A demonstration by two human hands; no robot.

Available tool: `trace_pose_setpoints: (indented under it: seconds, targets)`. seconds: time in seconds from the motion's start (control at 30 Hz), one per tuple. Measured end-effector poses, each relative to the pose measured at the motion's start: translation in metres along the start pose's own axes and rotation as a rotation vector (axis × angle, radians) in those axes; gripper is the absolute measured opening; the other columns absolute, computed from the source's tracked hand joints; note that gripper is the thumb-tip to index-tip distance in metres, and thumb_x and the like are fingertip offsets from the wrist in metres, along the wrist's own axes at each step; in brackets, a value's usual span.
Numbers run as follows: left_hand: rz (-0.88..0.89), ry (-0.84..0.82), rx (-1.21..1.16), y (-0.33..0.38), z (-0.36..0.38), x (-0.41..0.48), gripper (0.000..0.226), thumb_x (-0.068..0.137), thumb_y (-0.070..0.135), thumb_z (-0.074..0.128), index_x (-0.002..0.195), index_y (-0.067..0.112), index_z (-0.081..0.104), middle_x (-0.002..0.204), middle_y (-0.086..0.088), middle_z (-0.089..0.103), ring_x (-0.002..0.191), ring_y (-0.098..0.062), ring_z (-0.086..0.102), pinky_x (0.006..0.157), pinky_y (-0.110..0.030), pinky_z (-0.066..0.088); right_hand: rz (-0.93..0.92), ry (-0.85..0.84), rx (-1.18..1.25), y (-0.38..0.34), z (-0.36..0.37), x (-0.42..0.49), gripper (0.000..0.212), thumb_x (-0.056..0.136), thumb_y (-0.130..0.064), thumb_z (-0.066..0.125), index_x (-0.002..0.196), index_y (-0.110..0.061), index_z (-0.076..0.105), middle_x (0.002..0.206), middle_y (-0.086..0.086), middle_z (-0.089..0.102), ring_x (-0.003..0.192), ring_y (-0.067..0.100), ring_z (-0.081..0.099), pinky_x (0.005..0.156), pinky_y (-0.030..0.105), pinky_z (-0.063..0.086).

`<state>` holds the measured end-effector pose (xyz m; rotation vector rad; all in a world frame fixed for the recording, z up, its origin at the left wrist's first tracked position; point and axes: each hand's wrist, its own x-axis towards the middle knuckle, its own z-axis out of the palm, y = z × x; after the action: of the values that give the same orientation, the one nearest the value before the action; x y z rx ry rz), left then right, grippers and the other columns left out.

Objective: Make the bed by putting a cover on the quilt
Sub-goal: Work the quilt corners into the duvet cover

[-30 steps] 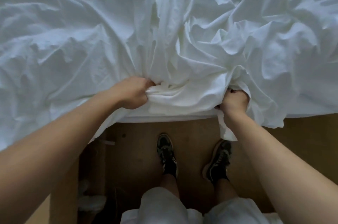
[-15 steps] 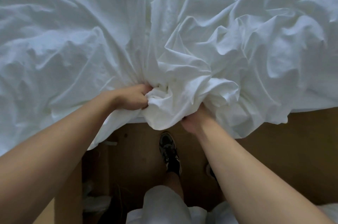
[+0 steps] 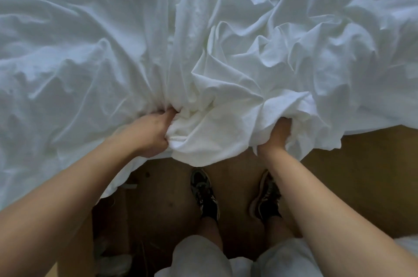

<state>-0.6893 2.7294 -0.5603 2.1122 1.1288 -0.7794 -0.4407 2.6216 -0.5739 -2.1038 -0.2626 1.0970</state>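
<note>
A crumpled white quilt cover point(image 3: 226, 61) fills the upper two thirds of the view and hangs over the near edge of the bed. My left hand point(image 3: 151, 134) grips a bunched fold of the cover at that edge, fingers curled into the cloth. My right hand point(image 3: 277, 137) reaches up under a thick gather of the same cover and holds it; its fingers are hidden inside the folds. Between the two hands a wad of cloth point(image 3: 203, 140) sags toward the floor. The quilt itself cannot be told apart from the cover.
A brown wooden floor point(image 3: 362, 174) lies below the bed edge. My two feet in dark sneakers point(image 3: 203, 193) stand close to the bed, with pale shorts at the bottom of the view. Some clutter sits in shadow at the lower left point(image 3: 113, 261).
My right hand has moved to the right along the cover's edge and taken a new hold under a gather. The left hand has kept its grip in much the same place.
</note>
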Motion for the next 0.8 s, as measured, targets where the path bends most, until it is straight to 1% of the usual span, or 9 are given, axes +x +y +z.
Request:
trace_pose_setpoints:
  seconds: [0.1,0.2,0.3,0.37,0.43,0.53,0.6,0.7,0.8]
  targets:
    - [-0.05,0.085,0.052,-0.004,0.01,-0.003,0.08,0.087,0.02,0.06,0.153,0.026,0.016,0.135,-0.008,0.054,0.121,-0.032,0.054,0.1,-0.041,0.045,-0.11,0.213,-0.207,-0.011,-0.038,0.038,0.015,0.102,-0.005,0.05,0.11,-0.018,0.055,0.113,0.007,0.061,0.11,0.028,0.058,0.084,0.016,0.046]
    - [-0.085,0.097,0.086,-0.01,0.022,-0.006,0.074,0.089,0.024,0.062,0.151,0.028,0.023,0.132,-0.006,0.057,0.117,-0.029,0.058,0.091,-0.04,0.049,-0.084,0.349,-0.264,-0.01,-0.08,0.063,0.026,0.102,-0.024,0.054,0.126,-0.016,0.055,0.118,0.004,0.059,0.11,0.022,0.057,0.094,0.03,0.044]
    - [-0.153,0.058,0.147,-0.032,0.025,-0.012,0.073,0.088,0.023,0.06,0.151,0.028,0.023,0.13,-0.005,0.058,0.114,-0.029,0.06,0.085,-0.038,0.051,-0.021,0.559,-0.29,-0.011,-0.123,0.081,0.038,0.1,-0.027,0.047,0.13,-0.006,0.058,0.128,0.015,0.062,0.121,0.035,0.058,0.097,0.036,0.047]
    - [-0.17,0.046,0.164,-0.045,0.025,-0.015,0.071,0.087,0.026,0.06,0.149,0.027,0.027,0.128,-0.005,0.06,0.114,-0.029,0.061,0.084,-0.038,0.051,0.032,0.578,-0.451,-0.014,-0.133,0.087,0.043,0.099,-0.027,0.053,0.133,0.0,0.054,0.132,0.022,0.058,0.124,0.039,0.056,0.102,0.043,0.045]
    - [-0.176,0.023,0.15,-0.048,0.024,-0.016,0.072,0.085,0.029,0.061,0.149,0.029,0.028,0.128,-0.003,0.06,0.114,-0.028,0.061,0.084,-0.037,0.051,0.014,0.452,-0.74,-0.018,-0.126,0.086,0.045,0.1,-0.021,0.058,0.137,0.001,0.049,0.136,0.023,0.054,0.125,0.04,0.053,0.102,0.043,0.043]
    - [-0.116,-0.02,0.049,-0.033,0.032,-0.011,0.073,0.085,0.028,0.06,0.15,0.032,0.026,0.134,-0.002,0.056,0.117,-0.027,0.059,0.09,-0.038,0.051,0.003,-0.115,-1.208,-0.03,-0.114,0.077,0.04,0.103,-0.022,0.049,0.14,-0.006,0.05,0.131,0.017,0.054,0.12,0.035,0.052,0.099,0.041,0.04]
    - [-0.021,0.031,-0.008,-0.016,0.044,-0.007,0.068,0.086,0.028,0.057,0.147,0.033,0.029,0.137,-0.001,0.055,0.119,-0.027,0.057,0.092,-0.038,0.049,0.023,-0.371,-1.55,-0.055,-0.114,0.061,0.033,0.104,-0.019,0.044,0.131,-0.008,0.06,0.126,0.015,0.058,0.118,0.032,0.054,0.101,0.038,0.041]
    - [0.053,0.045,-0.082,0.005,0.054,0.003,0.074,0.079,0.026,0.062,0.148,0.03,0.033,0.143,-0.002,0.05,0.123,-0.027,0.055,0.096,-0.038,0.048,-0.143,-0.285,-1.398,-0.108,-0.098,0.028,0.028,0.098,-0.026,0.053,0.081,-0.012,0.069,0.084,0.008,0.07,0.077,0.025,0.064,0.073,0.035,0.053]
    - [0.086,0.014,-0.11,0.019,0.055,0.007,0.084,0.071,0.027,0.069,0.148,0.03,0.035,0.145,-0.002,0.048,0.125,-0.027,0.052,0.098,-0.039,0.047,-0.571,-0.014,-1.079,-0.132,-0.036,0.028,0.05,0.09,-0.057,0.062,0.114,-0.013,0.064,0.114,0.01,0.064,0.105,0.031,0.061,0.093,0.045,0.049]
